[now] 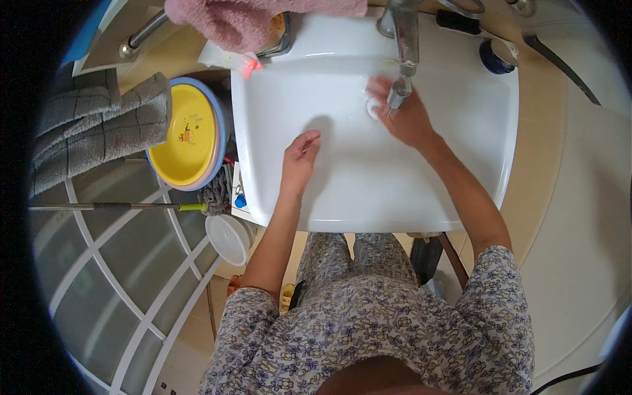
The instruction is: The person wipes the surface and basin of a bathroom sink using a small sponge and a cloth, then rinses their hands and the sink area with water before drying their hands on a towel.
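A white washbasin point(355, 187) spreads out in front of me. My right hand point(402, 116) is beneath the chrome faucet point(408, 44), its fingers blurred and spread, and no object shows in it. The faucet's metal spout end point(399, 95) covers part of that hand. Partly behind the fingers is a white round drain cover point(373, 107). My left hand point(302, 150) hovers over the left half of the basin. Its fingers are loosely bent, with the thumb a little apart, and nothing is seen in it.
Left of the basin are nested yellow point(182, 133) and blue washbowls, a grey checked towel point(103, 123), a mop point(216, 190) and a white bucket point(227, 239). A pink towel point(222, 22) hangs at the back left. A black-bristled brush point(457, 22) and round dark-blue container point(495, 58) sit back right.
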The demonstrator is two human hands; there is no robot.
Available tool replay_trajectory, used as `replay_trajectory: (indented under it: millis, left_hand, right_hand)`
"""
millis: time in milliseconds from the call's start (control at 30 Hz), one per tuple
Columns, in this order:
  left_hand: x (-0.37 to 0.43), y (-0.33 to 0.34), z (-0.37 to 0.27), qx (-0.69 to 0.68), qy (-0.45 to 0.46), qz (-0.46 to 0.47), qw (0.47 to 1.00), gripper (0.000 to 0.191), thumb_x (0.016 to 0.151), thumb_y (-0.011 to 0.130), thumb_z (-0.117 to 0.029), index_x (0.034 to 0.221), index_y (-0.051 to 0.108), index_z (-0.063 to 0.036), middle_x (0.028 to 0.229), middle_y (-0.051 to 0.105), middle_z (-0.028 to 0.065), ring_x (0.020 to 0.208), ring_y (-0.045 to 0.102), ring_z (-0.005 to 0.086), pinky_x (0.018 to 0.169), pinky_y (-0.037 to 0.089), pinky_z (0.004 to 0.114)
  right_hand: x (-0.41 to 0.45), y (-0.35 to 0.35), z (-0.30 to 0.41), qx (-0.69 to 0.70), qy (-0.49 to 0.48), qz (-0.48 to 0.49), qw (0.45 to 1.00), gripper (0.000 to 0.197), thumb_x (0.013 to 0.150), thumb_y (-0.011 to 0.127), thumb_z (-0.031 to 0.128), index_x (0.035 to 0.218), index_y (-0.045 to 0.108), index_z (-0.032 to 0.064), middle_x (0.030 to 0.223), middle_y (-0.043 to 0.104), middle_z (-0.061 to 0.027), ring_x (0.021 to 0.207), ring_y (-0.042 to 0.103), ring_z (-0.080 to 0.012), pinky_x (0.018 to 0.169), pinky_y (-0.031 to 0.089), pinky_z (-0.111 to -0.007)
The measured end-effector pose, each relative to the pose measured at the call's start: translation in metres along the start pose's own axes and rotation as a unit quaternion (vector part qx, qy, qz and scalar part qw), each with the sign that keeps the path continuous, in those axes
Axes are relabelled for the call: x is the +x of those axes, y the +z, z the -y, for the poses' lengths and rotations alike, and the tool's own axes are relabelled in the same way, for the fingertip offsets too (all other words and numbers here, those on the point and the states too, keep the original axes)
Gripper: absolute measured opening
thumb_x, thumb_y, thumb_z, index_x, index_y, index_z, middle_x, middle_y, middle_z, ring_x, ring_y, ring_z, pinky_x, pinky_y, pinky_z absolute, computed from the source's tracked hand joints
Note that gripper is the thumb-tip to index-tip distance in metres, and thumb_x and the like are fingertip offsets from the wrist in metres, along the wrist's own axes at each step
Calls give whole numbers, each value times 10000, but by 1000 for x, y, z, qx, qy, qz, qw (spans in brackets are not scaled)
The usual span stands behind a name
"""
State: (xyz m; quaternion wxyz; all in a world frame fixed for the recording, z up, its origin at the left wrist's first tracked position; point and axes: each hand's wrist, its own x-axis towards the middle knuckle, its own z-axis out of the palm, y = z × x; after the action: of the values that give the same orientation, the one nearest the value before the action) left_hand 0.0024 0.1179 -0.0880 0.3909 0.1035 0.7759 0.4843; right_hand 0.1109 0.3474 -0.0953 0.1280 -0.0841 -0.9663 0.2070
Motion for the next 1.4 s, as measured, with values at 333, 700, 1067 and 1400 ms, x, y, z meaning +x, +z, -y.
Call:
replay_trajectory:
  millis: [333, 700, 1067, 1400]
  left_hand:
    - [7, 23, -15, -123, -36, 59, 990, 386, 895, 483, -276, 1167, 517, -4, 1050, 597, 75, 958, 546, 160, 858, 393, 283]
    - [-6, 1, -28, -140, -3, 39, 989, 320, 885, 510, -170, 1139, 518, 23, 976, 604, 83, 899, 550, 132, 815, 420, 244]
    - [-32, -70, -6, -111, 23, -22, 993, 240, 896, 504, -150, 1052, 550, 26, 944, 613, 104, 853, 579, 172, 804, 449, 283]
    - [-15, -84, -27, -128, 46, -14, 991, 194, 887, 508, -83, 1035, 554, 33, 900, 607, 70, 833, 551, 125, 795, 430, 229]
  right_hand:
    - [7, 37, 21, 920, 328, -140, 161, 365, 917, 370, 238, 1129, 470, -42, 1182, 492, -191, 1121, 456, -308, 967, 371, -406]
    - [75, 62, 85, 578, 310, -123, 745, 170, 863, 523, 83, 997, 581, -3, 880, 572, -36, 770, 560, -159, 730, 437, -240]
    - [124, 82, 40, 499, 202, -186, 822, 139, 825, 531, 146, 861, 636, 62, 781, 667, -49, 722, 626, -127, 687, 483, -260]
    - [144, 75, 66, 241, 207, -24, 948, 143, 802, 538, 114, 821, 672, 68, 800, 662, -54, 731, 601, -126, 695, 451, -225]
